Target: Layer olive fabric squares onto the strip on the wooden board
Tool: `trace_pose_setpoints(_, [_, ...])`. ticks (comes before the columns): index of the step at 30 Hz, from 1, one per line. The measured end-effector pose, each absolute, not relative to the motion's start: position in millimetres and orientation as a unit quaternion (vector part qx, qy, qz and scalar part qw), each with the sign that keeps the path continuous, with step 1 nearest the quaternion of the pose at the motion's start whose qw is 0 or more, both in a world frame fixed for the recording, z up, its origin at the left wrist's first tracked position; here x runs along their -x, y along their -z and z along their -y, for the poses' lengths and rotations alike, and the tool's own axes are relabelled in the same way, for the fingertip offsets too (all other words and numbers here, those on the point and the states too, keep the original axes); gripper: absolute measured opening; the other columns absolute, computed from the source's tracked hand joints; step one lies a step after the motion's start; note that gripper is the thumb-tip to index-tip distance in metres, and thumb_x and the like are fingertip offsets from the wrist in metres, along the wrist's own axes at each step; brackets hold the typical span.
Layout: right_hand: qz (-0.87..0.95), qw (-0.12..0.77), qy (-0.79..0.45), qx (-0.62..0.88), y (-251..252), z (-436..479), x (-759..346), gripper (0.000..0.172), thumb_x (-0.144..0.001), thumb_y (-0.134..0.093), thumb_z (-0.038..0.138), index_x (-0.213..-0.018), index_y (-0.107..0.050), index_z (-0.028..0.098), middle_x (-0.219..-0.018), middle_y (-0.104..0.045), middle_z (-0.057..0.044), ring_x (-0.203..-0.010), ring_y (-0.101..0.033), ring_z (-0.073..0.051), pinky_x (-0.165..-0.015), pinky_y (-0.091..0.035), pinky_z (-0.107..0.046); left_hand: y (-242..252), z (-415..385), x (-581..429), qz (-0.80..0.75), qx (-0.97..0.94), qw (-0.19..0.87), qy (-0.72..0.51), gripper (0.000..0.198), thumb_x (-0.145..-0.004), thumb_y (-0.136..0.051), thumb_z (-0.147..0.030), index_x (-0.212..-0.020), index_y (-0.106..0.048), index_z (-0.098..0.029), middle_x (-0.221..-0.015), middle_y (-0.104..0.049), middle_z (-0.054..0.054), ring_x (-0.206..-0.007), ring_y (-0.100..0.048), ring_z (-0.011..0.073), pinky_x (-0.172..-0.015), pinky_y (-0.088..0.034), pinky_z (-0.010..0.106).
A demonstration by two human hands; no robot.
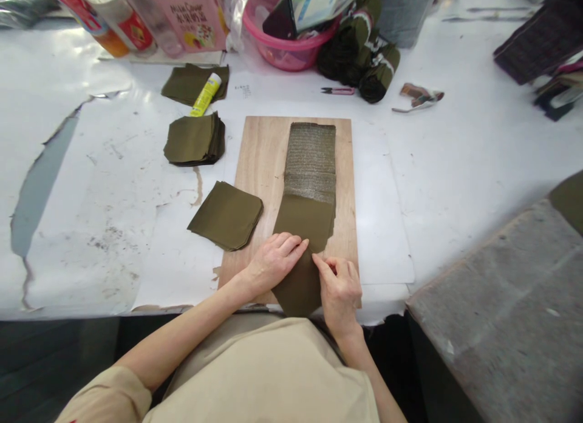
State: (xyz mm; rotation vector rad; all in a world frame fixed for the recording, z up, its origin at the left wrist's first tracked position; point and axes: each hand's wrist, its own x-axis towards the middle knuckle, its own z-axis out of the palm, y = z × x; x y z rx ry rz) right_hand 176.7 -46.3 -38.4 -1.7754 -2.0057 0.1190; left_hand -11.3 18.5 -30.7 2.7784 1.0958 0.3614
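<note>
An olive-green fabric piece (298,289) hangs over the near edge of a wooden board (259,150). My left hand (277,262) rests at its upper side, the fingertips closed on the cloth. Just to the right, my right hand (339,286) pinches the same piece by its edge, thumb and forefinger together. Beyond my fingers lies an overlapping row of fabric pieces (305,213) on the board. The far part of that row shows a shiny, speckled strip (310,150).
Left of the board are a loose fabric stack (226,216), a thicker stack (194,139) and more pieces (177,83) under a yellow glue stick (206,95). Behind stand a pink basket (291,53), thread snips (337,91) and dark green rolled bundles (379,74). A grey padded surface (505,314) lies right.
</note>
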Motion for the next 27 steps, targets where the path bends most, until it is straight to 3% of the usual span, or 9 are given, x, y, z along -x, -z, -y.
trace_pose_setpoints(6, [0.728,0.229,-0.047,0.645,38.7,46.1,-176.1,0.025,-0.094,-0.056,0.018,-0.111,-0.072,0.028,-0.085,-0.061,-0.004,-0.080,-0.050,-0.014,-0.076,-0.041,-0.026,29.6,-15.6,10.7,-0.353,-0.923,0.003,-0.153,0.034,-0.099,-0.037,-0.011,-0.130,-0.051,-0.007,-0.125,-0.058,0.016,-0.123,-0.049,0.0268,-0.101,-0.047,0.044])
trace_pose_setpoints(10, [0.729,0.229,-0.051,0.643,38.6,46.2,-176.6,0.025,-0.095,-0.056,0.019,-0.111,-0.072,0.028,-0.084,-0.061,-0.004,-0.079,-0.050,-0.015,-0.076,-0.041,-0.026,29.7,-16.1,10.5,-0.279,-0.951,0.029,-0.131,0.030,-0.098,-0.043,-0.010,-0.126,-0.054,-0.008,-0.125,-0.060,0.013,-0.120,-0.054,0.0237,-0.103,-0.046,0.041])
trace_pose_setpoints(27, [0.742,0.245,-0.048,0.622,38.8,57.2,-195.2,0.024,-0.095,-0.056,0.017,-0.109,-0.073,0.025,-0.083,-0.063,-0.004,-0.078,-0.053,-0.014,-0.075,-0.043,-0.026,25.2,-17.3,9.7,-0.274,-0.954,0.042,-0.117,0.029,-0.097,-0.048,-0.015,-0.126,-0.056,-0.014,-0.123,-0.061,0.012,-0.120,-0.055,0.0235,-0.102,-0.047,0.040])
